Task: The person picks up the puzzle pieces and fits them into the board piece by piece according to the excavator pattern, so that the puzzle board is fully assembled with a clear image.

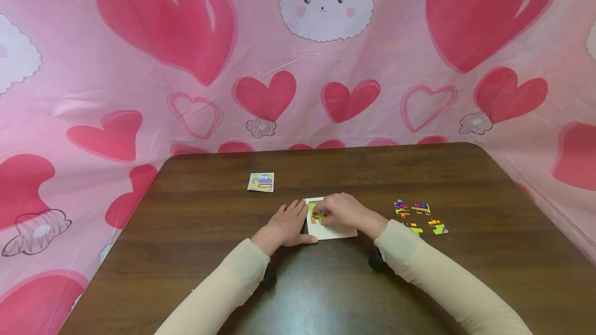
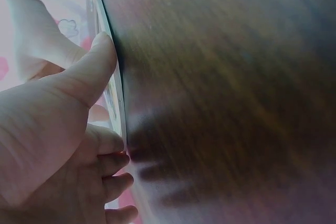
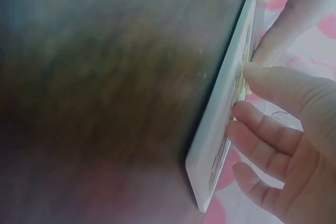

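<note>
A white puzzle tray (image 1: pixel 343 233) lies flat near the middle of the dark wooden table (image 1: pixel 195 231). My left hand (image 1: pixel 286 224) rests flat against the tray's left edge, fingers straight and thumb along the front edge; the left wrist view shows this hand (image 2: pixel 63 129) with its thumb on the tray rim (image 2: pixel 119 106). My right hand (image 1: pixel 345 212) is curled over the tray, its fingertips pinching a colourful puzzle piece (image 1: pixel 317 215) down in the tray. In the right wrist view, the right hand (image 3: pixel 283 129) has thumb and fingers touching the tray (image 3: pixel 218 129) seen edge-on.
Several loose colourful puzzle pieces (image 1: pixel 419 217) lie on the table to the right of the tray. A small picture card of a vehicle (image 1: pixel 261 182) lies behind and to the left. A pink heart-print cloth (image 1: pixel 186 66) hangs around the table.
</note>
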Demonstrator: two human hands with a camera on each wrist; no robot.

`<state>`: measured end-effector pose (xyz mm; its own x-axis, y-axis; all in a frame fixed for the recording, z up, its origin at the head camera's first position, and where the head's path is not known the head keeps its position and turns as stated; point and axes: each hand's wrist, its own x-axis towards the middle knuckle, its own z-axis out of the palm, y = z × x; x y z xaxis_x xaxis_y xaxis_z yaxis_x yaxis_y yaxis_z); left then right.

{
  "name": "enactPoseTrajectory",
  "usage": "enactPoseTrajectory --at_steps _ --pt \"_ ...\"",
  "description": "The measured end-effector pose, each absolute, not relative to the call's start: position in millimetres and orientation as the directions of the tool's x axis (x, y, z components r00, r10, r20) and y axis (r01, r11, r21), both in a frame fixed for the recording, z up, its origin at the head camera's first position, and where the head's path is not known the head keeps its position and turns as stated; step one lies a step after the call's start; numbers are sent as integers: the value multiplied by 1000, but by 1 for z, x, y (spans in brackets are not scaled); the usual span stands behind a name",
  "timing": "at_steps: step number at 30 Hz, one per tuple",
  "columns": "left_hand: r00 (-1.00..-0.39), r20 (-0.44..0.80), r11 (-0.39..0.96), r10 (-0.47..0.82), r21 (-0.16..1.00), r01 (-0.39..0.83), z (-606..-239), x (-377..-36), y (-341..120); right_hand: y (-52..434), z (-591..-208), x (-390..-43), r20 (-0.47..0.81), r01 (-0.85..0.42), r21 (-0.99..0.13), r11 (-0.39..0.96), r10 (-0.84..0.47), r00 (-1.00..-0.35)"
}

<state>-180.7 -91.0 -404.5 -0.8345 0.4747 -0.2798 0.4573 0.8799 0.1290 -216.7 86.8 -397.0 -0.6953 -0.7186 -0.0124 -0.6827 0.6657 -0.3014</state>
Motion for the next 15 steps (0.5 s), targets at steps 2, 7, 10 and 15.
enactPoseTrajectory --at_steps 2,7,10,15 --pt "-835 -275 878 477 121 462 -405 -181 -91 87 -395 -216 -13 -673 -318 668 -712 -702" --pt "-837 -281 882 470 108 459 -399 -177 -89 91 -395 -215 29 -684 -335 648 -718 -695" --pt "-836 -279 881 471 106 461 -399 -177 -89 98 -394 -216 47 -667 -366 648 -703 -709" --pt "-835 -289 883 468 107 458 -398 -177 -89 117 -387 -217 71 -636 -392 664 -668 -741"
